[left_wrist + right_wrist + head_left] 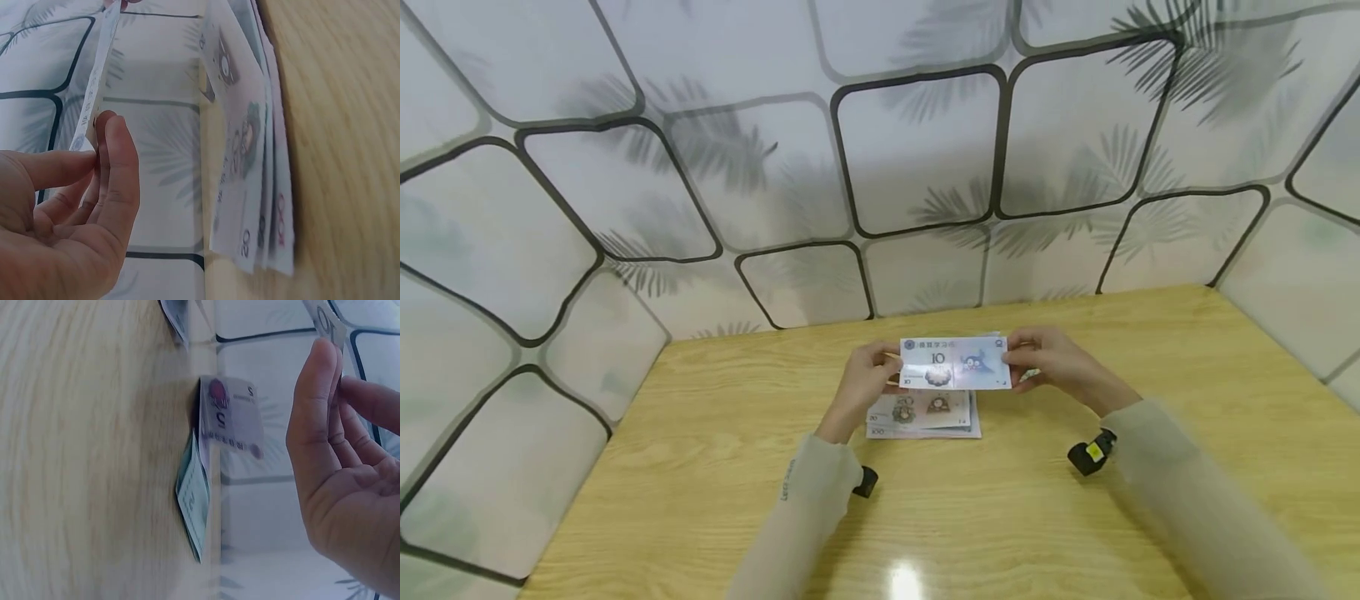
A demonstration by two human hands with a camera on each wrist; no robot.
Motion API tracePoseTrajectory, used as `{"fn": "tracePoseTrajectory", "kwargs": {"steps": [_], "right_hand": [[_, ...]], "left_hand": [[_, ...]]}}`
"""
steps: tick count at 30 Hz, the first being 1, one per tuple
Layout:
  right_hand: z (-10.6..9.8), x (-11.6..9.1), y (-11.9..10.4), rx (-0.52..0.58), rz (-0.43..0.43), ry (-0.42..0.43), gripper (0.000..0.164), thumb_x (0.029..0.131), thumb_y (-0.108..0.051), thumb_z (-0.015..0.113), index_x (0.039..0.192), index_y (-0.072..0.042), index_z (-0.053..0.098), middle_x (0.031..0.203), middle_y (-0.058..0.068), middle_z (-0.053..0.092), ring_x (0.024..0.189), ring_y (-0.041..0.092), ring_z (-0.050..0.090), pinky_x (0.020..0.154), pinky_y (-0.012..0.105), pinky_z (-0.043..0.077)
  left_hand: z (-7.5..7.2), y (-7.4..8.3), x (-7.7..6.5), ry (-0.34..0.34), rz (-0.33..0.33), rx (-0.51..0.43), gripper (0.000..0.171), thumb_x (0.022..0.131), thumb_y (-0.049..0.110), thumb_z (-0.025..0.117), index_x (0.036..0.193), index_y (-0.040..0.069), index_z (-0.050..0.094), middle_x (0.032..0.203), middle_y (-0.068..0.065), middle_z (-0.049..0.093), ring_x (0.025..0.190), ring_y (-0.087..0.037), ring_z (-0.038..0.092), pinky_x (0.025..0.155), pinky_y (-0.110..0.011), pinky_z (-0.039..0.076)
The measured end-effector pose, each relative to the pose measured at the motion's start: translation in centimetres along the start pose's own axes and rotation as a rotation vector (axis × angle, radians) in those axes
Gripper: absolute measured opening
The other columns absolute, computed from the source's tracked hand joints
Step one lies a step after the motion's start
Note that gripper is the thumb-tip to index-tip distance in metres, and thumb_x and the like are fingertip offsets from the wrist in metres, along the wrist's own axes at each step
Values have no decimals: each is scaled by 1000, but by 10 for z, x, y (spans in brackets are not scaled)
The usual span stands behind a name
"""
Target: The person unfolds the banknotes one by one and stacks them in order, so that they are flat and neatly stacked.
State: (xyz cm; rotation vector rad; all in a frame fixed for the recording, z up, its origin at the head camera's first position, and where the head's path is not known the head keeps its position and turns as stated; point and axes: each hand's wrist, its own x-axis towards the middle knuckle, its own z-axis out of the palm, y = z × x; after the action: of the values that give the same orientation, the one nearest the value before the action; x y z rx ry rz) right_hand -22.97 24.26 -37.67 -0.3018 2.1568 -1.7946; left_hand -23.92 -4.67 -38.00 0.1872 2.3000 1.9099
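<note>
A play banknote marked 10 [956,377] is stretched flat between my two hands, raised above the table. My left hand [859,385] pinches its left end; thumb and fingertips meet on the note in the left wrist view. The right hand [1063,365] pinches the opposite end, as the right wrist view also shows. Below the note lies a stack of notes, with a 20 note [917,408] on top and a 100 note [910,433] at the bottom. In the left wrist view the stack's notes are slightly bent and fanned apart.
The right wrist view shows a purple 5 note [232,415] and a folded green note [195,506] on the wooden table [715,467]. In the head view the held note mostly hides that spot. A patterned wall [917,158] rises behind the table's far edge.
</note>
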Motion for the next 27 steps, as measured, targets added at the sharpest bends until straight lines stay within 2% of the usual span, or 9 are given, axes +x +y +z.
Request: {"fn": "tracePoseTrajectory", "kwargs": {"steps": [7,13,23,27], "right_hand": [[11,5,5,-19,21,-20,9,103,0,51,102,8,55,82,11,61,73,17,62,69,35,61],[18,10,6,-23,2,-41,10,102,4,50,105,12,54,83,11,60,73,17,62,70,37,62],[30,19,5,-57,20,-71,17,99,3,57,109,15,58,76,9,65,68,16,64,65,32,61],[33,23,6,-85,35,-74,13,96,4,60,105,13,59,75,8,66,65,15,64,62,31,61]], "left_hand": [[-10,-8,-4,15,-16,30,22,99,-9,55,117,-11,66,87,-12,60,71,-20,64,69,-33,62],[-19,-10,-5,33,-37,93,21,98,-7,58,117,-7,67,85,-12,63,74,-20,65,67,-32,60],[-30,-16,-4,83,-48,135,21,96,-7,61,115,-7,69,92,-14,64,72,-18,61,66,-31,59],[-34,-19,-4,77,-73,151,21,96,-5,61,115,-5,69,91,-13,64,70,-18,61,64,-30,57]]}}
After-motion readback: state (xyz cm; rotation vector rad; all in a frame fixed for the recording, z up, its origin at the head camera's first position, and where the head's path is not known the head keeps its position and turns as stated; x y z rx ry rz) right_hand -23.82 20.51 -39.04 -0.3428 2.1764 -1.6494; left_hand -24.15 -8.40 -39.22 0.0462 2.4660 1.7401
